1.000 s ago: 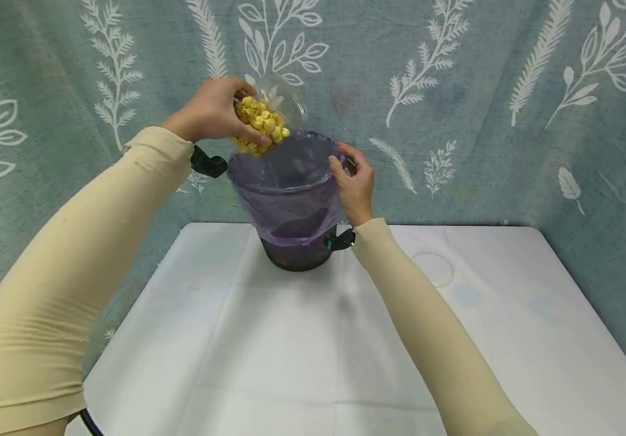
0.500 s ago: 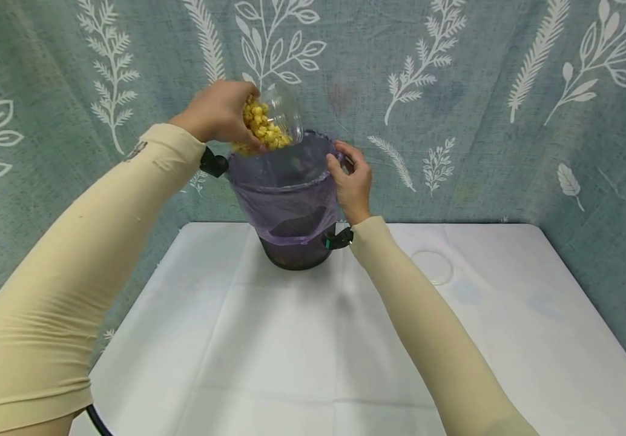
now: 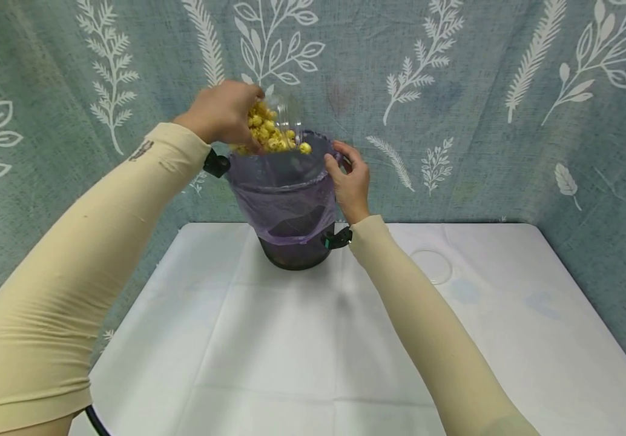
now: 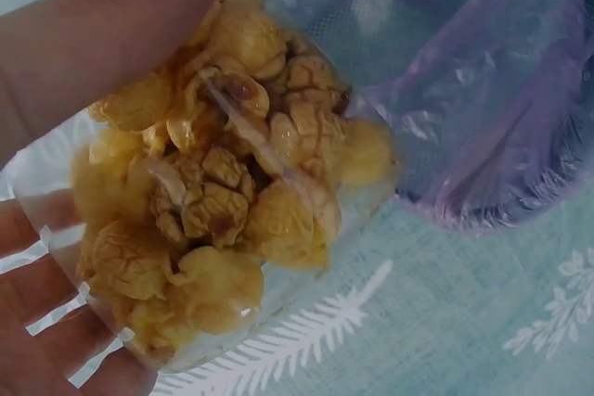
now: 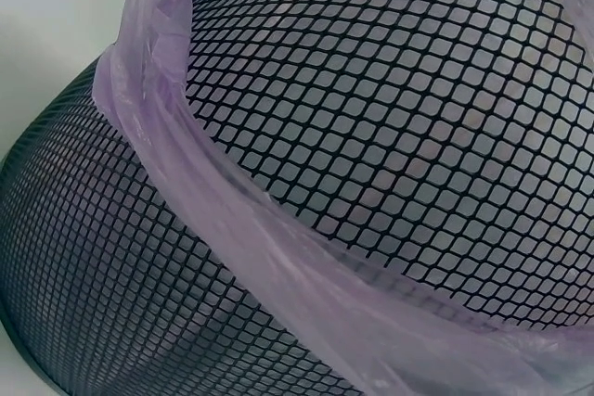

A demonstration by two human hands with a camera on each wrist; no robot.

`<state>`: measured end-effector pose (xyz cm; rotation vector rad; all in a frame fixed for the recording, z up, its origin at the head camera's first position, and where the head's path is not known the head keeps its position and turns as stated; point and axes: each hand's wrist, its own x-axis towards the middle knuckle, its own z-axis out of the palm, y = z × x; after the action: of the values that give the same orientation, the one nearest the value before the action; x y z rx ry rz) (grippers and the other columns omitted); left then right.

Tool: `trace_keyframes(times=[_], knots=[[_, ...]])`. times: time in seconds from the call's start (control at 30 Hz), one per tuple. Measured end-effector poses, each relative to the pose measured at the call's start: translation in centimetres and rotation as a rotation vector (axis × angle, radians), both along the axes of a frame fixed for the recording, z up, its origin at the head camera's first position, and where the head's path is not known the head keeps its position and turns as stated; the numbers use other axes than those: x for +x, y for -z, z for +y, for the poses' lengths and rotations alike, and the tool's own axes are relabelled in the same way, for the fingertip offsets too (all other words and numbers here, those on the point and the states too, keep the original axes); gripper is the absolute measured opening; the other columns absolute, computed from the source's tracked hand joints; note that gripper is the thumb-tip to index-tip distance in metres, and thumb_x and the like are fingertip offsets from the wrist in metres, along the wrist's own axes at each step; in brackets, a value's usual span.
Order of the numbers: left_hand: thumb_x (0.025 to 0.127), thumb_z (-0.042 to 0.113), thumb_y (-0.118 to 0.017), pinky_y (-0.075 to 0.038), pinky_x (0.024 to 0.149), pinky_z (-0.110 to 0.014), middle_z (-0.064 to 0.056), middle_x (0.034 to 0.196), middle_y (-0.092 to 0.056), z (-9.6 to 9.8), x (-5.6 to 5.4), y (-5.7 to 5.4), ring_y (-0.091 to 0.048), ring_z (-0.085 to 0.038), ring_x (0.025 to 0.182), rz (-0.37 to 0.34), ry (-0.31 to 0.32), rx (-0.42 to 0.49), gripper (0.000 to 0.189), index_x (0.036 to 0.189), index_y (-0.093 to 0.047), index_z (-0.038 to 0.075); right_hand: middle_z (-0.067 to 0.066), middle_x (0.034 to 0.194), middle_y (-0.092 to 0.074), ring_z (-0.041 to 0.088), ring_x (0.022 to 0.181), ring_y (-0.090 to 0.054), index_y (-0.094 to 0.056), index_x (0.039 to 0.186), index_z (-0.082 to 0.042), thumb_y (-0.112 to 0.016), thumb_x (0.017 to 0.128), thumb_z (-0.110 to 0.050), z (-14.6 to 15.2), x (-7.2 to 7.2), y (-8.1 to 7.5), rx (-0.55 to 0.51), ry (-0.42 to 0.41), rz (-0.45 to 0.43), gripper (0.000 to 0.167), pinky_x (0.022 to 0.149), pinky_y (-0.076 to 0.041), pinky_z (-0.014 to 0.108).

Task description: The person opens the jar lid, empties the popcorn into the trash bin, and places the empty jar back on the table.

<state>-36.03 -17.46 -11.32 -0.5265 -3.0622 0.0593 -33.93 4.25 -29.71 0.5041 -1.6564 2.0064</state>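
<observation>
My left hand (image 3: 224, 112) grips a clear plastic jar (image 3: 290, 110), tilted with its mouth to the right above the bin. Yellow popcorn (image 3: 269, 134) fills its lower side, and one piece (image 3: 304, 148) is at the mouth, over the bin's opening. The left wrist view shows the thumb (image 4: 102, 53) across the popcorn (image 4: 213, 201) and fingers behind the clear wall. A black mesh bin (image 3: 296, 259) stands upright, lined with a purple bag (image 3: 280, 209) folded over its rim. My right hand (image 3: 352, 181) pinches the lined rim at the right; the right wrist view shows only mesh (image 5: 371, 118) and bag (image 5: 269, 248).
A thin clear ring (image 3: 451, 267) lies on the white-covered table (image 3: 275, 357), right of the bin. Close behind the bin hangs a green-blue curtain (image 3: 340, 54) with white leaf prints. Black wrist mounts (image 3: 217, 163) sit near the bin on both sides.
The jar has moved slightly right and tipped further, its mouth lower. The popcorn has slid toward the mouth, with one piece now at the opening. My right hand keeps its hold on the rim.
</observation>
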Motion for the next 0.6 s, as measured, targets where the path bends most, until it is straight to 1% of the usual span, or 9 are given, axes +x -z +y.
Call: trace_keyframes(times=[0.1, 0.13, 0.3, 0.33, 0.4, 0.5, 0.6], knots=[[0.072, 0.036, -0.098, -0.040, 0.107, -0.073, -0.026, 0.149, -0.052, 0.3, 0.0, -0.1, -0.048, -0.048, 0.135, -0.007, 0.007, -0.010, 0.117, 0.163, -0.032, 0.004, 0.031, 0.147, -0.053, 0.040, 0.140, -0.049, -0.056, 0.139, 0.016, -0.063, 0.104, 0.000, 0.0, -0.2, 0.0, -0.004, 0.000, 0.005, 0.039, 0.120, -0.038, 0.042], [0.072, 0.035, -0.098, -0.039, 0.108, -0.073, -0.027, 0.152, -0.050, 0.4, 0.0, -0.1, -0.047, -0.049, 0.137, -0.011, 0.009, -0.013, 0.118, 0.163, -0.032, 0.004, 0.032, 0.147, -0.053, 0.040, 0.140, -0.049, -0.056, 0.139, 0.017, -0.063, 0.104, 0.000, -0.1, -0.5, 0.2, -0.007, -0.002, 0.010, 0.040, 0.120, -0.038, 0.043], [0.072, 0.033, -0.099, -0.038, 0.109, -0.074, -0.026, 0.159, -0.043, 0.6, -0.2, 0.0, -0.043, -0.051, 0.141, -0.034, 0.019, -0.030, 0.119, 0.164, -0.029, 0.003, 0.030, 0.148, -0.053, 0.038, 0.141, -0.049, -0.055, 0.140, 0.016, -0.064, 0.104, -0.002, -0.2, -2.5, 1.5, -0.016, -0.008, 0.021, 0.041, 0.120, -0.037, 0.044], [0.072, 0.033, -0.099, -0.038, 0.108, -0.075, -0.026, 0.159, -0.043, 0.6, -0.2, 0.0, -0.043, -0.051, 0.141, -0.037, 0.018, -0.031, 0.119, 0.164, -0.030, 0.003, 0.028, 0.148, -0.054, 0.036, 0.140, -0.049, -0.056, 0.140, 0.015, -0.064, 0.104, -0.003, -0.2, -2.9, 1.9, -0.014, -0.005, 0.020, 0.041, 0.120, -0.038, 0.042], [0.072, 0.033, -0.100, -0.037, 0.107, -0.077, -0.025, 0.160, -0.042, 0.7, -0.2, 0.1, -0.042, -0.051, 0.141, -0.041, 0.018, -0.030, 0.119, 0.164, -0.030, 0.003, 0.024, 0.147, -0.056, 0.032, 0.139, -0.051, -0.058, 0.140, 0.013, -0.065, 0.104, -0.005, -0.2, -3.3, 2.2, -0.009, 0.006, 0.017, 0.041, 0.119, -0.039, 0.037], [0.071, 0.032, -0.100, -0.036, 0.107, -0.078, -0.025, 0.161, -0.041, 0.9, -0.3, 0.2, -0.042, -0.051, 0.142, -0.038, 0.023, -0.032, 0.119, 0.164, -0.031, 0.003, 0.020, 0.145, -0.058, 0.026, 0.137, -0.054, -0.060, 0.139, 0.009, -0.067, 0.104, -0.008, -0.1, -3.5, 2.4, -0.004, 0.017, 0.008, 0.040, 0.116, -0.041, 0.030], [0.071, 0.032, -0.100, -0.037, 0.108, -0.076, -0.025, 0.162, -0.040, 1.1, -0.3, 0.2, -0.040, -0.052, 0.143, -0.033, 0.034, -0.040, 0.119, 0.164, -0.031, 0.002, 0.018, 0.144, -0.059, 0.022, 0.136, -0.055, -0.061, 0.138, 0.008, -0.067, 0.104, -0.009, -0.1, -3.5, 2.5, 0.000, 0.025, 0.008, 0.039, 0.114, -0.041, 0.026]])
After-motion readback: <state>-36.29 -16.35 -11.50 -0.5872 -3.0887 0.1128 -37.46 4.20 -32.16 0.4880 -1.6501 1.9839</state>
